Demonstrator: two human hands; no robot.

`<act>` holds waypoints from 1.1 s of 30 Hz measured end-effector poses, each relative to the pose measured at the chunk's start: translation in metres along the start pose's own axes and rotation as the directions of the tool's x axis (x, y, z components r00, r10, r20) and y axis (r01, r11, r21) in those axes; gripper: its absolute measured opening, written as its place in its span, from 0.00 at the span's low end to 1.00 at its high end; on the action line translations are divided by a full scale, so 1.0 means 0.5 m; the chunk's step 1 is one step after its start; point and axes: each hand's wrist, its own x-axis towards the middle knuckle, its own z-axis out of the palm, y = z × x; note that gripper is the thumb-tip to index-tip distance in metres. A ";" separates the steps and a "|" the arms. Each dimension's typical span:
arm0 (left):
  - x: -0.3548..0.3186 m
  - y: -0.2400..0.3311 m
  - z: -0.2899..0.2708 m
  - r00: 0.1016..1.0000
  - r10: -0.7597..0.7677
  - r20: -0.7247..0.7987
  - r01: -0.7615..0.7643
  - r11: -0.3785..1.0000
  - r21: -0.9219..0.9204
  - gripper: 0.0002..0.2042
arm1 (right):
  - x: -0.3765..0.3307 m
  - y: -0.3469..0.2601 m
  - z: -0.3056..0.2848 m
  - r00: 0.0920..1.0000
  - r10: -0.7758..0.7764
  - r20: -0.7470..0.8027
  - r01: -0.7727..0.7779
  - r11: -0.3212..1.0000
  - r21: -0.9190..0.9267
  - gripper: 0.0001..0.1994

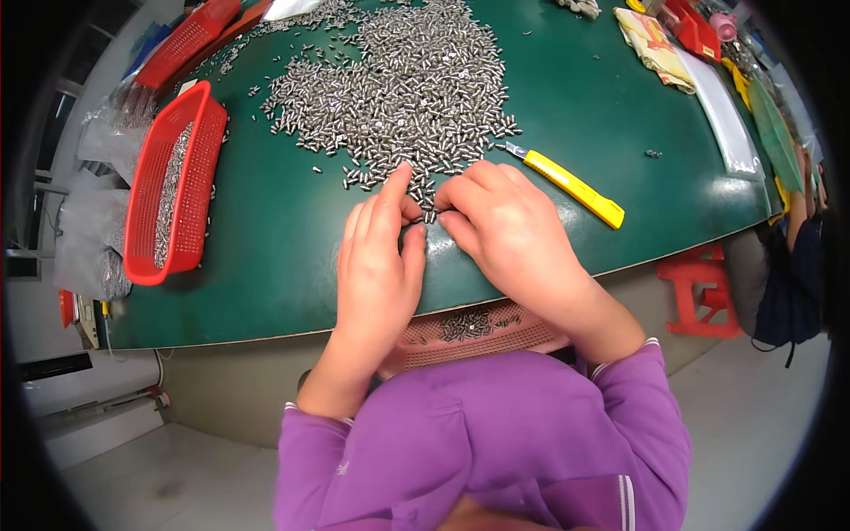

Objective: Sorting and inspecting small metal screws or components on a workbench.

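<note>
A large heap of small silvery metal parts (416, 88), short and cylindrical with what look like pointed ends, spreads over the green table (274, 265). At its near tip, my left hand (381, 243) rests with the index finger stretched along the parts and the thumb apart from it. My right hand (509, 217) is beside it, fingers curled and thumb drawn close to the fingertips; whatever is between them is hidden. A few metal parts (428, 215) lie in the narrow gap between both hands. Right of my right hand lies a yellow utility knife (575, 188), its blade toward the heap.
A red perforated basket (199, 168) with metal parts stands at left, another red basket (190, 40) behind it. Below the table's front edge, a pink basket (425, 354) holds more parts. Plastic bags (93, 212) crowd the left; a red stool (699, 292) stands at right.
</note>
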 end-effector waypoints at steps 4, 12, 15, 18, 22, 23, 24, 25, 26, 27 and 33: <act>-0.002 -0.003 0.002 1.000 -0.023 0.020 0.024 0.998 -0.053 0.31 | -0.002 0.004 -0.003 0.999 -0.006 0.035 0.005 1.000 0.010 0.06; 0.003 -0.002 0.002 0.999 -0.034 0.034 0.038 0.992 -0.118 0.29 | -0.001 -0.005 -0.013 0.995 0.036 0.095 -0.045 0.994 0.101 0.08; 0.003 -0.002 0.002 0.998 -0.037 0.045 0.042 0.992 -0.115 0.29 | 0.000 -0.006 -0.003 0.996 0.027 0.088 -0.034 0.995 0.088 0.09; -0.001 -0.006 0.004 0.998 -0.043 0.036 0.047 0.991 -0.128 0.29 | -0.001 -0.007 -0.002 0.995 0.023 0.098 -0.029 0.998 0.061 0.09; -0.004 -0.007 0.002 0.999 -0.047 0.027 0.051 0.988 -0.147 0.29 | 0.000 -0.006 0.003 0.998 0.011 0.061 -0.015 0.997 0.071 0.07; -0.004 -0.007 0.002 0.998 -0.052 0.026 0.055 0.987 -0.151 0.28 | 0.000 -0.005 0.006 0.999 0.012 0.045 -0.015 0.997 0.072 0.07; -0.004 -0.007 0.001 0.998 -0.052 0.025 0.055 0.987 -0.151 0.28 | 0.000 -0.003 0.007 0.999 0.011 0.044 -0.014 0.997 0.072 0.07; -0.004 -0.008 0.000 0.998 -0.048 0.034 0.053 0.989 -0.140 0.28 | -0.001 -0.001 0.007 0.999 -0.017 0.033 0.015 0.998 0.061 0.07; -0.004 -0.008 0.000 0.998 -0.045 0.043 0.050 0.990 -0.129 0.28 | -0.001 0.000 0.007 0.999 -0.046 0.022 0.045 0.998 0.050 0.07; -0.004 -0.008 0.000 0.998 -0.046 0.043 0.051 0.990 -0.129 0.28 | -0.001 0.000 0.008 0.999 -0.047 0.022 0.045 0.998 0.050 0.07; -0.006 -0.008 0.002 0.998 -0.055 0.023 0.058 0.987 -0.148 0.27 | -0.005 0.000 0.005 0.999 -0.015 0.036 0.013 0.998 0.058 0.06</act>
